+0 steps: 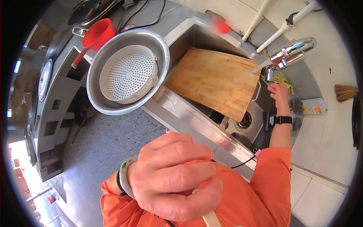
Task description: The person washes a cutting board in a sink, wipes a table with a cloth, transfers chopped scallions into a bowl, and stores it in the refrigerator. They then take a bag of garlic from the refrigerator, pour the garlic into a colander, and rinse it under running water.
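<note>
My left hand (176,176), close to the camera, is closed with its fingers curled. A pale, narrow strip (211,218) shows under the thumb; whether the hand grips it cannot be told. My right hand (279,94) reaches just under the metal tap (289,56), fingers bent inward near its lower fitting; what they pinch, if anything, is hidden. Water runs from the tap onto a wooden cutting board (215,79), which lies tilted across the steel sink (189,108). A yellow-green cloth (283,82) is behind the right hand.
Left of the sink, a steel basin (165,56) holds a white perforated basket (128,73). Past it lies a red ladle-like scoop (97,36). White pipes (287,26) run up the tiled wall. A drain (245,120) shows beside the board. A brush (345,93) hangs right.
</note>
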Demonstrator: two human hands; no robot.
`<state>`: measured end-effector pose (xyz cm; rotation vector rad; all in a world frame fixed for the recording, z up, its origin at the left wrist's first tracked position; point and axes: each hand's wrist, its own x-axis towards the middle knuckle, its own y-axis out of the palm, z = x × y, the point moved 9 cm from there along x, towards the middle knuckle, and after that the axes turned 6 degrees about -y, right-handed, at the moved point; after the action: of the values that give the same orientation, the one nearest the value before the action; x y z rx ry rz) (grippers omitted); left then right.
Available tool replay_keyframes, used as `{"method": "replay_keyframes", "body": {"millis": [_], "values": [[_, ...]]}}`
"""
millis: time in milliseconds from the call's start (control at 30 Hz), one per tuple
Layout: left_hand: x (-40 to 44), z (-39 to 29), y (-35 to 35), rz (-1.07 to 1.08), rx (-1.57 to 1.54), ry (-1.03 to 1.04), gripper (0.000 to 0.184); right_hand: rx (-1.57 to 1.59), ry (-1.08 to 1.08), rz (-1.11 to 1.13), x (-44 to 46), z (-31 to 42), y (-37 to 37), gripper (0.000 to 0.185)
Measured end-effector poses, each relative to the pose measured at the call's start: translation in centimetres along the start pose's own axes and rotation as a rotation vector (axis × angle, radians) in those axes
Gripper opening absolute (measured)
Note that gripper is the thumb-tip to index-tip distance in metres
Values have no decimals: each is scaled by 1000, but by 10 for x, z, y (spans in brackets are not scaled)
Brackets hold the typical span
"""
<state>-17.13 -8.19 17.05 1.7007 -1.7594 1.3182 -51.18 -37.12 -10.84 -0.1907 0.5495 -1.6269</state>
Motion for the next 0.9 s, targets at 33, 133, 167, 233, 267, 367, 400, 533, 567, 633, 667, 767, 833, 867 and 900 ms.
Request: {"method": "replay_keyframes", "body": {"millis": [33,133,167,233,267,367,400,533,567,633,667,767,833,867,900], "values": [[1,1,0,6,6,-3,13,-38,-65,36,17,-1,5,8],[2,5,1,-34,36,10,16,-9,-116,51,28,4,10,12],[-1,5,3,-32,24,16,16,110,-81,35,10,18,15,15],[-4,5,2,-33,21,18,17,49,-6,27,-13,3,20,18],[-4,6,2,-12,33,16,16,-9,63,23,-19,-9,23,21],[-10,15,-1,9,134,-86,15,-25,68,166,-19,-64,58,29],[-13,24,-2,9,206,-177,14,306,189,230,-45,-56,84,31],[-68,70,-18,-85,82,-745,11,538,369,381,-51,-75,121,35],[-84,76,-21,-105,68,-845,10,531,309,392,-50,-78,130,29],[-110,79,-19,-126,57,-948,11,576,272,429,-76,-19,132,29],[-132,85,-21,-237,-49,-1038,15,620,234,461,-85,5,134,28],[-169,89,-15,-377,-224,-1131,20,722,210,407,-83,17,144,22],[-184,88,-7,-428,-311,-1190,22,757,188,309,-91,39,141,16],[-187,85,-7,-439,-301,-1177,22,761,174,321,-96,52,137,16],[-193,83,-4,-452,-349,-1198,22,741,158,314,-102,60,131,16]]}}
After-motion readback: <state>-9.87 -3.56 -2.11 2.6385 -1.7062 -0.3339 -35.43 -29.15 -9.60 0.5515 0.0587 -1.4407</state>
